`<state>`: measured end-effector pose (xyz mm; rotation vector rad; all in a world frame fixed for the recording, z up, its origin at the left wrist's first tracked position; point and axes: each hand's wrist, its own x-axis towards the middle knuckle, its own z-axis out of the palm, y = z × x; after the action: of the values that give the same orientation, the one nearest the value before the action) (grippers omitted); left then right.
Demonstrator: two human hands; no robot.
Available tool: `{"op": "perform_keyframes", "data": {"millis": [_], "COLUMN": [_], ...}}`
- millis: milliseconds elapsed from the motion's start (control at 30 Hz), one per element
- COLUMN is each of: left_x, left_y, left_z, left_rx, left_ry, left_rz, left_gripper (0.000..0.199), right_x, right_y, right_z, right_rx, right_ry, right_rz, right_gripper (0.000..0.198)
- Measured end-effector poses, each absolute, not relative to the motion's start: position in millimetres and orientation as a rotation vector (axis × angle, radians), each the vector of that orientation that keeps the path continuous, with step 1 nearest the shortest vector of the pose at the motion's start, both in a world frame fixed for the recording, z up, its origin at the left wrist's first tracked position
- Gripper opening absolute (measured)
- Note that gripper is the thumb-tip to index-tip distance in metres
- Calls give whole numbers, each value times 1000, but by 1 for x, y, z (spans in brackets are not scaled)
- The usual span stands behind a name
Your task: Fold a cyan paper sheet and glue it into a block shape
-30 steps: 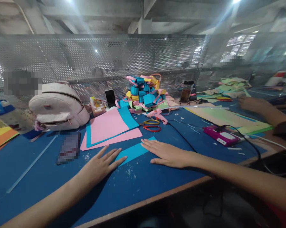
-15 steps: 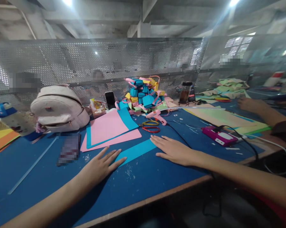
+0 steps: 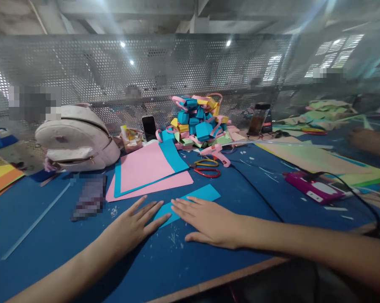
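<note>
Lying flat on the bench [image 3: 164, 271], the blue paper strip [image 3: 205, 192] sits directly under and ahead of both hands, its long axis running aslant from the left hand [image 3: 138, 221] up and away toward the right. Neither hand is nearer in any real sense, since both touch it: the left is at the strip's left end, the right hand [image 3: 210, 222] over its middle stretch, and the strip's right end shows bare past the right hand's knuckles.

The left hand is palm down with its fingers spread, the thumb and forefinger tips resting on the strip's left end. The right hand is also laid out flat, fingers nearly straight and close together on the strip, pointing toward the left hand; its thumb stands away from the fingers, on the near side of the strip. The two sets of fingertips are just beside each other, apart by a narrow gap. Neither hand is clenched or grasping anything; how hard they press cannot be told.

Beyond the strip and to its left lie pink and blue sheets [image 3: 142, 162]; beyond its right end are scissors [image 3: 207, 171], with a pink glue gun [image 3: 217, 154] farther back.
</note>
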<state>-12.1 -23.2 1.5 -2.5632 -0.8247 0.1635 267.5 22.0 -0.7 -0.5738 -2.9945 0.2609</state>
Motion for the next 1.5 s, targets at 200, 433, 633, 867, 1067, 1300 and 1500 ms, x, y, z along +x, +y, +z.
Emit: {"op": "perform_keyframes", "data": {"millis": [200, 433, 633, 867, 1067, 1300, 1500], "left_x": [-23, -35, -30, -39, -62, -78, -79], "left_y": [-31, -69, -82, -89, -97, -94, -87], "left_z": [17, 4, 14, 23, 28, 34, 46], "left_rx": [-2783, -2524, -2548, -2609, -2573, -2708, -2921], "left_ry": [-870, -1064, -1044, -1169, -1165, -1242, -1401], "left_rz": [221, 41, 50, 134, 143, 166, 178], "left_gripper": [78, 69, 74, 67, 62, 57, 48], "right_x": [257, 259, 239, 234, 280, 336, 363], "right_y": [28, 25, 23, 22, 31, 42, 49], "right_z": [-6, -3, 1, -5, -3, -14, -17], "right_rx": [-586, -628, -547, -394, -691, -943, -979], "right_ry": [-2974, -2998, -3047, -3003, -3009, -2879, -2897], "right_rz": [363, 419, 439, 463, 447, 335, 229], "right_gripper": [76, 71, 70, 61, 62, 60, 66]}}
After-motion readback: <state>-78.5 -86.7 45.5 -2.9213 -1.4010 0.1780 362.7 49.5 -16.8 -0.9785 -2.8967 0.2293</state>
